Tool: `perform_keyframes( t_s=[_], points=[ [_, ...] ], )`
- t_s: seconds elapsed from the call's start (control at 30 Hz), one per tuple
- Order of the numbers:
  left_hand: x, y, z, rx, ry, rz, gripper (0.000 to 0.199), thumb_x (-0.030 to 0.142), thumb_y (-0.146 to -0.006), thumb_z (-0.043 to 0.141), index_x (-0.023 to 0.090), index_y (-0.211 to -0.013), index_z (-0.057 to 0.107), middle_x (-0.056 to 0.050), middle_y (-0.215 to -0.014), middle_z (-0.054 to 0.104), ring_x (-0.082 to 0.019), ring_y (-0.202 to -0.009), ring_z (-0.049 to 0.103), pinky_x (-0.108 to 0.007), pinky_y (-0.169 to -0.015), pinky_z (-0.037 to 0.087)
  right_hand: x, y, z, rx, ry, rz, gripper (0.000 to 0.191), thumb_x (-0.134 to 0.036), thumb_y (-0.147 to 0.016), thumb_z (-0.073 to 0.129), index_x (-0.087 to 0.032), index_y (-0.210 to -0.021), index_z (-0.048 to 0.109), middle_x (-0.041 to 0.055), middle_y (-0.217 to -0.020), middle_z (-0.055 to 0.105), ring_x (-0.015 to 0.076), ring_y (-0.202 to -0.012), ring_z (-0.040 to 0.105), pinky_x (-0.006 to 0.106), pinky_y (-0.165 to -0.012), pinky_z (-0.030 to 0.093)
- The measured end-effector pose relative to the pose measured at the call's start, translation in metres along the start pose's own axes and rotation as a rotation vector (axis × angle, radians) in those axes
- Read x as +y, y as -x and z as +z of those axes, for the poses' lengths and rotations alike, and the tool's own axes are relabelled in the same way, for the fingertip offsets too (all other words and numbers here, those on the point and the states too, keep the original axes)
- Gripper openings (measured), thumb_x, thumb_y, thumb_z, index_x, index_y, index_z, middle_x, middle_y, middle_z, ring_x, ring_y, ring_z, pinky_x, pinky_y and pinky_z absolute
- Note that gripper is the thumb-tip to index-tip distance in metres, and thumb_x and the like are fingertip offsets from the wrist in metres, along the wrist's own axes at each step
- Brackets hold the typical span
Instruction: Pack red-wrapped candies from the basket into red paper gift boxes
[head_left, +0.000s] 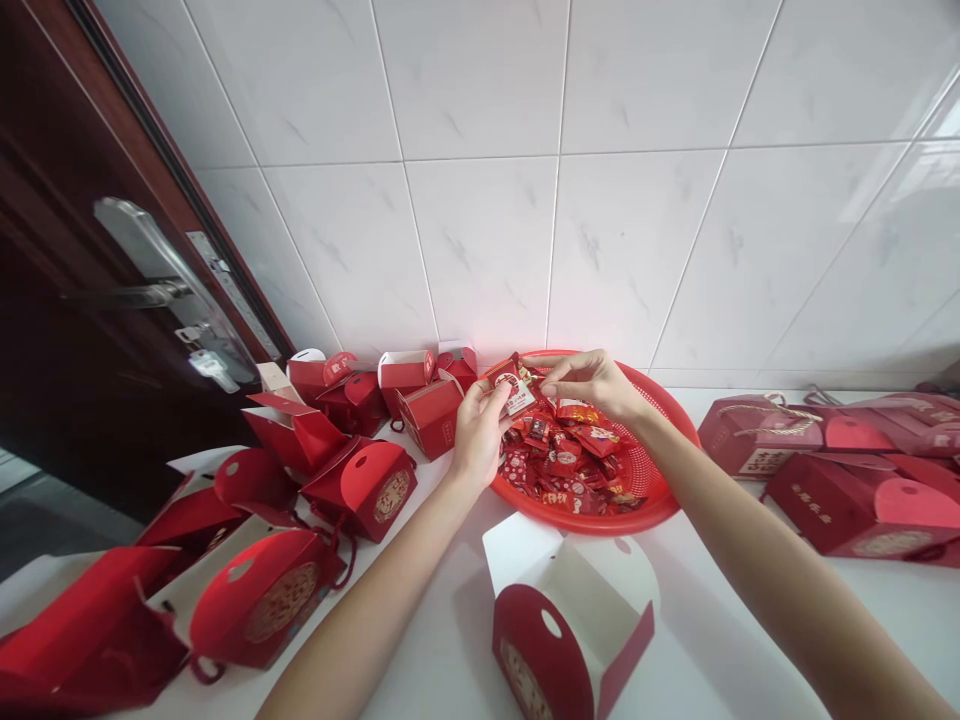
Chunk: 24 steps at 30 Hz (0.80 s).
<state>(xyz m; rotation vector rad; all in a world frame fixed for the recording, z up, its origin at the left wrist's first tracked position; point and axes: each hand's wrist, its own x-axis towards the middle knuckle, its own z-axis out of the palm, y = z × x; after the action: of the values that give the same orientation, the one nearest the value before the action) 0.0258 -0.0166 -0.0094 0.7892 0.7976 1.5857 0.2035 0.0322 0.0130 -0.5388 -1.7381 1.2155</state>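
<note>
My left hand (481, 425) is closed on a few wrapped candies (517, 392), one with a white and red printed wrapper, above the left side of a red plastic basket (667, 490). Just to the right, my right hand (589, 385) has its thumb and fingers pinched together close to those wrappers. Whatever is between its fingertips is too small to make out. Many red-wrapped candies (566, 455) lie heaped in the basket under both hands. In front of the basket stands an open red box (551, 650) with a white inside, its flaps spread apart.
Several open red boxes (277, 600) crowd the left of the white table (442, 600), with more along the wall. Closed red boxes (862, 500) with cords stand at the right. Behind is a tiled wall (480, 250); a dark door (67, 250) with keys in its lock stands left.
</note>
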Motion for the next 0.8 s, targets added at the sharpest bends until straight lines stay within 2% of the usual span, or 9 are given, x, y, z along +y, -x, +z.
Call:
perform_keyframes(
  t_s=[0.1, 0.2, 0.23, 0.3, 0.43, 0.53, 0.67, 0.8],
  points=[
    [-0.002, -0.002, -0.002, 0.010, 0.016, 0.011, 0.028, 0.028, -0.072, 0.086, 0.019, -0.085, 0.063, -0.002, -0.088, 0.076, -0.015, -0.077, 0.071, -0.028, -0.075, 0.055, 0.003, -0.002, -0.002, 0.079, 0.012, 0.011, 0.018, -0.039, -0.082, 0.078, -0.021, -0.082, 0.081, 0.0081, -0.124, 0.075, 0.0243, -0.104, 0.073, 0.040, -0.093, 0.057],
    [-0.003, -0.003, -0.002, 0.033, 0.043, 0.025, 0.025, 0.026, -0.074, 0.085, 0.019, -0.084, 0.062, 0.000, -0.085, 0.076, -0.014, -0.077, 0.071, -0.028, -0.077, 0.055, 0.015, -0.007, -0.004, 0.138, 0.335, 0.126, 0.033, -0.038, -0.099, 0.052, -0.018, -0.110, 0.075, 0.0121, -0.130, 0.071, 0.0229, -0.103, 0.073, 0.040, -0.090, 0.059],
    [-0.002, -0.003, -0.002, 0.043, 0.051, 0.029, 0.024, 0.025, -0.075, 0.084, 0.019, -0.083, 0.062, 0.000, -0.084, 0.075, -0.014, -0.077, 0.072, -0.027, -0.078, 0.054, 0.021, -0.008, -0.004, 0.118, 0.493, 0.186, 0.033, -0.034, -0.100, 0.049, -0.016, -0.115, 0.073, 0.0137, -0.128, 0.071, 0.0232, -0.103, 0.073, 0.039, -0.090, 0.058],
    [-0.001, -0.003, -0.002, 0.059, 0.066, 0.029, 0.022, 0.023, -0.076, 0.082, 0.019, -0.082, 0.062, 0.001, -0.083, 0.075, -0.013, -0.077, 0.072, -0.026, -0.078, 0.054, 0.031, -0.008, -0.003, 0.032, 0.715, 0.287, 0.030, -0.024, -0.093, 0.058, -0.014, -0.118, 0.072, 0.0143, -0.122, 0.073, 0.0253, -0.104, 0.072, 0.040, -0.092, 0.057],
    [0.000, -0.002, -0.001, 0.060, 0.071, 0.008, 0.020, 0.021, -0.077, 0.081, 0.019, -0.082, 0.062, 0.001, -0.082, 0.075, -0.013, -0.076, 0.071, -0.025, -0.077, 0.052, 0.045, -0.005, 0.004, -0.220, 0.857, 0.394, 0.054, -0.014, -0.071, 0.081, -0.025, -0.124, 0.073, 0.0064, -0.127, 0.073, 0.0278, -0.113, 0.069, 0.037, -0.098, 0.052],
    [0.000, -0.002, 0.000, 0.049, 0.062, 0.003, 0.021, 0.022, -0.077, 0.081, 0.019, -0.081, 0.061, 0.001, -0.081, 0.075, -0.012, -0.075, 0.071, -0.024, -0.077, 0.052, 0.046, -0.005, 0.008, -0.356, 0.967, 0.462, 0.057, -0.010, -0.068, 0.079, -0.027, -0.122, 0.074, 0.0049, -0.123, 0.075, 0.0293, -0.112, 0.069, 0.034, -0.093, 0.052],
    [0.001, -0.002, 0.001, 0.051, 0.051, -0.010, 0.019, 0.022, -0.078, 0.079, 0.019, -0.081, 0.061, 0.002, -0.078, 0.075, -0.011, -0.071, 0.070, -0.023, -0.071, 0.051, 0.046, -0.010, 0.011, -0.396, 1.101, 0.511, 0.041, -0.007, -0.071, 0.074, -0.021, -0.109, 0.079, 0.0091, -0.113, 0.077, 0.0315, -0.107, 0.069, 0.032, -0.084, 0.052],
    [0.002, 0.000, 0.002, 0.053, 0.033, -0.014, 0.020, 0.022, -0.078, 0.079, 0.019, -0.080, 0.060, 0.002, -0.078, 0.074, -0.011, -0.071, 0.070, -0.022, -0.068, 0.049, 0.044, -0.011, 0.010, -0.440, 1.132, 0.525, 0.031, -0.009, -0.068, 0.075, -0.019, -0.096, 0.079, 0.0077, -0.100, 0.078, 0.0287, -0.097, 0.071, 0.028, -0.075, 0.050]
  ],
)
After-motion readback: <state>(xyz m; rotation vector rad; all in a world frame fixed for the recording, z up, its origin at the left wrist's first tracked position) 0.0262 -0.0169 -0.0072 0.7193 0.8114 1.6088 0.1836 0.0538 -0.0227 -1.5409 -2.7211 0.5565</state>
